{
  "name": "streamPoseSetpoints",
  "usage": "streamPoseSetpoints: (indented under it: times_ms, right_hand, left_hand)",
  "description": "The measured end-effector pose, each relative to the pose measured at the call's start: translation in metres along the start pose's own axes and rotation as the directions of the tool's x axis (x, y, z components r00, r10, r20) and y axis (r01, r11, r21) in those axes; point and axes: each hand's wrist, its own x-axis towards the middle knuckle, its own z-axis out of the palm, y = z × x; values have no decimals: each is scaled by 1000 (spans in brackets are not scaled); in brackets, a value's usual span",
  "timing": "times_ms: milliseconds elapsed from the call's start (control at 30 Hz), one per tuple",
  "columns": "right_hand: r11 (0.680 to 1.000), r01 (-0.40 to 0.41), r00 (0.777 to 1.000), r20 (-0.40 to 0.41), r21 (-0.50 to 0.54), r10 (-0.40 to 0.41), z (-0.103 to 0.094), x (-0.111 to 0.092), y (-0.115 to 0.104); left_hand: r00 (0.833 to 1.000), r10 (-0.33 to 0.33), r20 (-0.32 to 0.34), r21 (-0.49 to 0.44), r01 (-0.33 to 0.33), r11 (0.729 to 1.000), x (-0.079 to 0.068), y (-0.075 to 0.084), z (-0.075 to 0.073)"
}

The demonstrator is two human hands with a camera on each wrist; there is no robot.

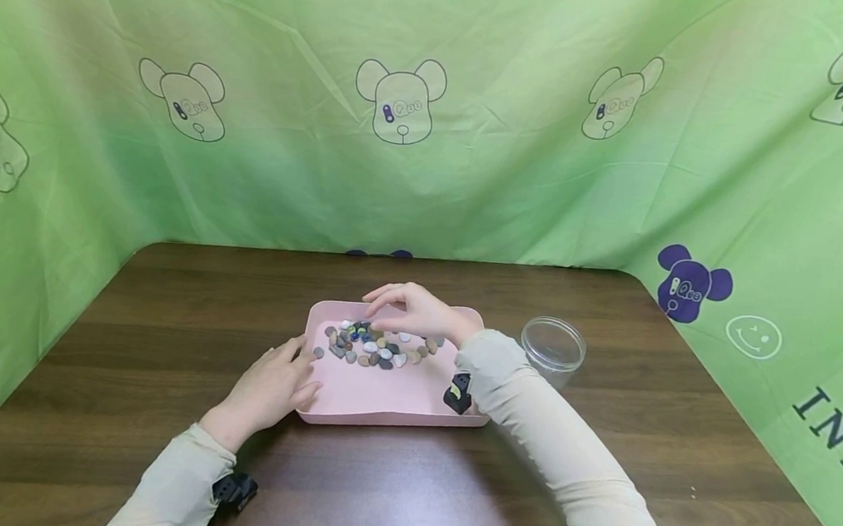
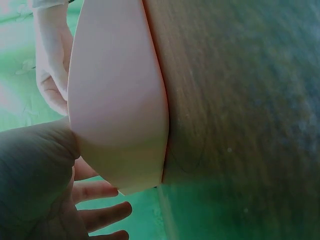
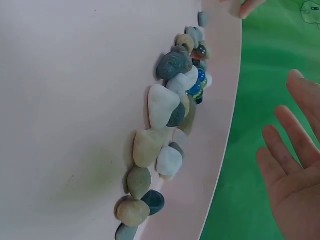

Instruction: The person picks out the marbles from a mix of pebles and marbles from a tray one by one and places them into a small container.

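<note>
A shallow pink tray (image 1: 372, 392) sits on the table, with a band of smooth pebbles (image 3: 162, 106) along its far side. Among the stones are blue and green glass marbles (image 3: 196, 89) and a reddish clear marble (image 3: 199, 52). My left hand (image 1: 271, 388) rests at the tray's left rim, thumb over the edge and fingers extended along the outside of the wall. Above the pebbles hovers my right hand (image 1: 417, 311), its loosely bent fingers spread and holding nothing. The right wrist view shows that palm and fingers beyond the tray's far wall.
Right of the tray stands a clear round jar (image 1: 553, 345), close to the right forearm. Brown wood-grain tabletop (image 1: 200, 302) surrounds the tray. A green printed cloth (image 1: 285, 184) hangs behind and at both sides of the table.
</note>
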Motion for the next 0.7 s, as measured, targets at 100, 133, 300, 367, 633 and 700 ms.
streamPoseSetpoints:
  times_ms: [100,133,300,367,633,700]
  right_hand:
    - [1000,-12,1000,23,3,11,3,5,2]
    - [1000,-18,999,31,4,18,4,7,3]
    - [999,-39,997,59,5,39,9,12,5]
    - [999,-45,997,65,14,44,11,14,5]
    - [996,-79,992,103,46,74,23,22,11]
    - [995,-92,991,106,48,87,26,24,13]
  left_hand:
    - [1000,-4,4,-7,4,1000,0,0,0]
    - [1000,-6,6,-8,6,1000,0,0,0]
    - [1000,-11,16,-6,11,1000,1,-1,0]
    - [1000,-11,19,-2,11,1000,1,-1,-1]
    - [1000,-6,19,5,6,1000,1,-1,-1]
    - [1000,-8,20,4,7,1000,1,-1,-1]
